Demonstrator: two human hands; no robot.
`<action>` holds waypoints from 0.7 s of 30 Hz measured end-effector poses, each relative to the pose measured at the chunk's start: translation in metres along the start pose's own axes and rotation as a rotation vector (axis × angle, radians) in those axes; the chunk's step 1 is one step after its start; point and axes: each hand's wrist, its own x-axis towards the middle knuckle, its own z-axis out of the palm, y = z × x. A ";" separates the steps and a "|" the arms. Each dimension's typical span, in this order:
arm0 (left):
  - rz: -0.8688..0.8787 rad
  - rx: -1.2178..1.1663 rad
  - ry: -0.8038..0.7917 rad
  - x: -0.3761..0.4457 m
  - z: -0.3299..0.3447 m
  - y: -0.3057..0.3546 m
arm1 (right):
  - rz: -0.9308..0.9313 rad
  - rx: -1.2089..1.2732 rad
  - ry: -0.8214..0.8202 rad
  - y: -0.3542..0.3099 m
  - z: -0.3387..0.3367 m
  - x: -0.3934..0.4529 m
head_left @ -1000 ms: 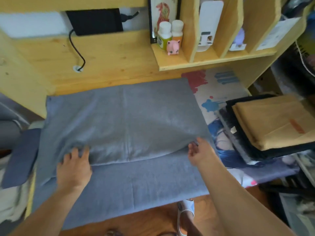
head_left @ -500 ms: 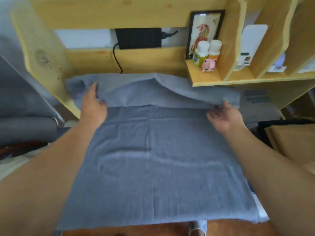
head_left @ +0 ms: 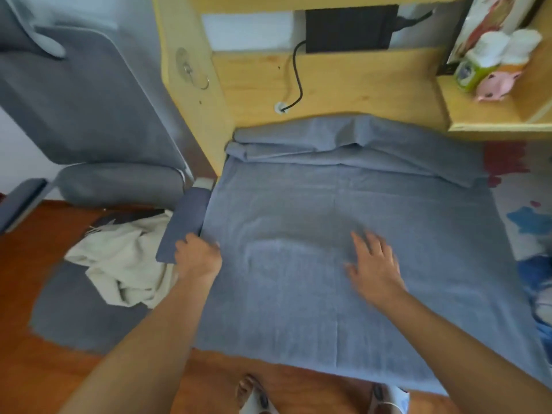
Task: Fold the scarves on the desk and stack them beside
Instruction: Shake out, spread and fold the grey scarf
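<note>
Head view looked down on a grey-blue scarf spread over most of the bench, its near edge hanging off the front toward the person and its far edge doubled back in a rumpled band along the wooden back panel. As it lay, the scarf's longer run went from the person toward that back panel, with the left border along the bench's left edge.

Both hands were on the scarf. The left hand sat at the scarf's left border, beside a dark blue armrest; its fingers curled over the cloth's edge and looked to be gripping it, though the fingertips were hidden. The right hand lay flat on the middle of the cloth, fingers straight and spread, pressing down and holding nothing.

So the scarf stretched away from both hands to the right and back. The relation that mattered for the coming move, as I judged it, was that the left hand already had the left border while the right border lay well apart from it, past the right hand. A fold across the width would likely carry left border toward right, the flat right hand marking the crease.

A cream cloth was heaped on the chair seat to the left, off the bench.
</note>
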 end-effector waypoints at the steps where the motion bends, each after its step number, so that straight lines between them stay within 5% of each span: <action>1: 0.003 0.035 -0.027 -0.005 0.003 0.003 | -0.009 -0.047 -0.001 0.005 0.010 -0.004; 8: -0.035 -0.240 -0.177 -0.024 0.010 -0.007 | 0.032 -0.208 -0.097 0.033 -0.008 -0.024; 14: -0.312 -0.784 -0.393 0.040 0.008 -0.006 | 0.077 -0.197 -0.209 0.016 -0.025 -0.009; 18: -0.314 -0.793 -0.486 0.032 -0.011 0.000 | 0.181 -0.136 -0.143 -0.009 -0.031 -0.009; 21: -0.263 -0.782 -0.498 0.036 -0.007 -0.006 | 0.009 -0.051 -0.034 -0.063 -0.017 -0.012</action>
